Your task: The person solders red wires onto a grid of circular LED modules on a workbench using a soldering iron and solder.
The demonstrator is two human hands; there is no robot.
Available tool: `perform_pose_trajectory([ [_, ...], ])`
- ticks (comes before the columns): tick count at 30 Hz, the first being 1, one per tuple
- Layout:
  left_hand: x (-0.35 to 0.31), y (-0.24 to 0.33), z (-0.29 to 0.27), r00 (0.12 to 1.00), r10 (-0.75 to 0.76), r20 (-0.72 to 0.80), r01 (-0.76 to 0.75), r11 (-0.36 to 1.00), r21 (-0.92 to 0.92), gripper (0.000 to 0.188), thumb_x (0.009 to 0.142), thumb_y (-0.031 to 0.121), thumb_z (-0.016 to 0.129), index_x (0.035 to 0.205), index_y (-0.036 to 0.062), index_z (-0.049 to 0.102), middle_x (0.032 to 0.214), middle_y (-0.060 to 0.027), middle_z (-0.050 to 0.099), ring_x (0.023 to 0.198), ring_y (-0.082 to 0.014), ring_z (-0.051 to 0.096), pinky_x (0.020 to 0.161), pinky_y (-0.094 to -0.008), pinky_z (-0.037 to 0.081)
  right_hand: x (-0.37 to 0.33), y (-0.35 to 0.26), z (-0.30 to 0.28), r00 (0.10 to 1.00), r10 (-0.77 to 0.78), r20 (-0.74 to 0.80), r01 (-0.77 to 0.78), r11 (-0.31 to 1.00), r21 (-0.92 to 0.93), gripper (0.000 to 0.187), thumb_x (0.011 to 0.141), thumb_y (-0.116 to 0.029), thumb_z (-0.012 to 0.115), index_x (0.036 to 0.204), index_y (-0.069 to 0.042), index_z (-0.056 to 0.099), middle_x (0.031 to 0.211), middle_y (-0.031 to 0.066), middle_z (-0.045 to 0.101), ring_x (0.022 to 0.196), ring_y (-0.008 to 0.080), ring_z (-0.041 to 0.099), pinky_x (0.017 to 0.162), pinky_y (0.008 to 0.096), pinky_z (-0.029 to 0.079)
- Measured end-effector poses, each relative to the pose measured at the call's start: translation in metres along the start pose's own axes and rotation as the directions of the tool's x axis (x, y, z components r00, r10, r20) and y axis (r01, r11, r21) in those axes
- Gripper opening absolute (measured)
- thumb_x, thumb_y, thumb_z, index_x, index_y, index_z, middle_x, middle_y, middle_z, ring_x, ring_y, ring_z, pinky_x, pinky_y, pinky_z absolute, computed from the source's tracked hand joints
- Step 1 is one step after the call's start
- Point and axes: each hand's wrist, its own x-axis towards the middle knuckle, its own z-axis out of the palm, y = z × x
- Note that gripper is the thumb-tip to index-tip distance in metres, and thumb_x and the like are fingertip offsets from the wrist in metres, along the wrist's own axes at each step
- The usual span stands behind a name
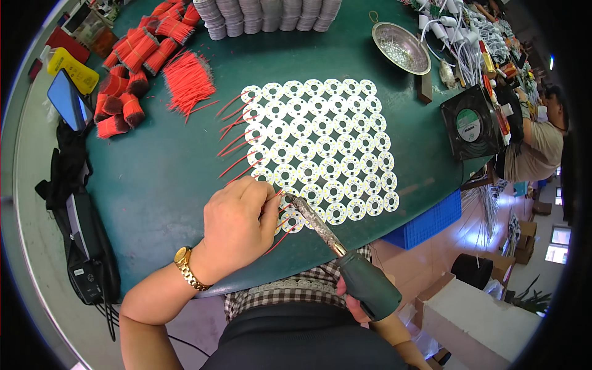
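Observation:
White ring-shaped LED boards (304, 149) lie in close rows on the green table. Short red wires (231, 168) stick out to the left from the leftmost column of boards. My left hand (239, 223) is closed in a pinch over the lower left of the grid, a red wire (279, 193) at its fingertips. My right hand (353, 302) grips the dark green handle of a soldering iron (369, 283), partly hidden behind it. The iron's tip meets a board right beside my left fingertips; the exact contact is too small to make out.
A loose pile of red wires (188, 80) and tied red bundles (134, 52) lie at the far left. Stacked discs (271, 15) stand at the back. A metal bowl (401, 48) and a black fan (470, 123) are at the right. Another person (535, 148) sits beyond.

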Motion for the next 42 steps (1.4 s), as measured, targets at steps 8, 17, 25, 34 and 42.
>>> perform_pose_trajectory([
  [8, 0.0, 0.0, -0.001, 1.0, 0.0, 0.008, 0.0, 1.0, 0.014, 0.013, 0.079, 0.001, 0.073, 0.08, 0.005, 0.061, 0.069, -0.0076, 0.056, 0.057, -0.0236, 0.054, 0.052, -0.035, 0.042, -0.004, 0.009, -0.002, 0.986, -0.159, 0.042, 0.164, 0.97, -0.18, 0.031, 0.071, -0.021, 0.077, 0.1, -0.009, 0.073, 0.089, 0.0086, 0.07, 0.066, 0.0235, 0.067, 0.055, 0.0299, 0.053],
  [17, 0.001, 0.001, 0.0, 1.0, -0.025, -0.001, 0.025, 0.999, 0.022, 0.017, 0.08, 0.007, 0.074, 0.076, 0.008, 0.058, 0.067, -0.0056, 0.055, 0.058, -0.0263, 0.056, 0.052, -0.0381, 0.043, -0.008, 0.007, -0.009, 0.992, 0.109, -0.059, -0.095, 0.975, 0.202, 0.044, 0.089, -0.027, 0.066, 0.117, 0.007, 0.061, 0.089, 0.0102, 0.066, 0.073, 0.0167, 0.066, 0.064, 0.0285, 0.054],
  [25, 0.021, -0.001, -0.024, 0.981, -0.186, 0.052, 0.192, 0.964, -0.186, 0.01, 0.084, 0.003, 0.074, 0.083, 0.0018, 0.063, 0.072, -0.0047, 0.059, 0.06, -0.0141, 0.055, 0.055, -0.0275, 0.044, -0.004, 0.003, -0.019, 0.963, 0.254, 0.091, -0.265, 0.828, 0.494, 0.058, 0.091, -0.035, 0.067, 0.129, 0.006, 0.053, 0.095, 0.0109, 0.063, 0.078, 0.0166, 0.063, 0.067, 0.0286, 0.053],
  [34, 0.032, -0.002, -0.007, 0.962, -0.215, 0.166, 0.252, 0.935, -0.248, 0.009, 0.084, 0.004, 0.075, 0.084, -0.001, 0.068, 0.076, -0.0032, 0.064, 0.062, -0.0057, 0.054, 0.056, -0.0219, 0.045, 0.007, 0.009, -0.014, 0.989, 0.128, 0.078, -0.149, 0.896, 0.418, 0.057, 0.092, -0.036, 0.068, 0.129, 0.003, 0.054, 0.092, 0.0107, 0.063, 0.077, 0.0165, 0.063, 0.067, 0.0304, 0.053],
  [42, 0.034, -0.003, -0.006, 0.949, -0.242, 0.202, 0.277, 0.946, -0.169, 0.009, 0.082, 0.004, 0.074, 0.081, -0.0017, 0.068, 0.074, -0.0048, 0.063, 0.058, -0.0083, 0.053, 0.055, -0.0243, 0.044, 0.011, 0.008, -0.007, 0.999, 0.036, -0.027, -0.031, 0.984, 0.175, 0.041, 0.082, -0.024, 0.072, 0.114, 0.001, 0.063, 0.095, 0.012, 0.067, 0.077, 0.0233, 0.066, 0.07, 0.0325, 0.055],
])
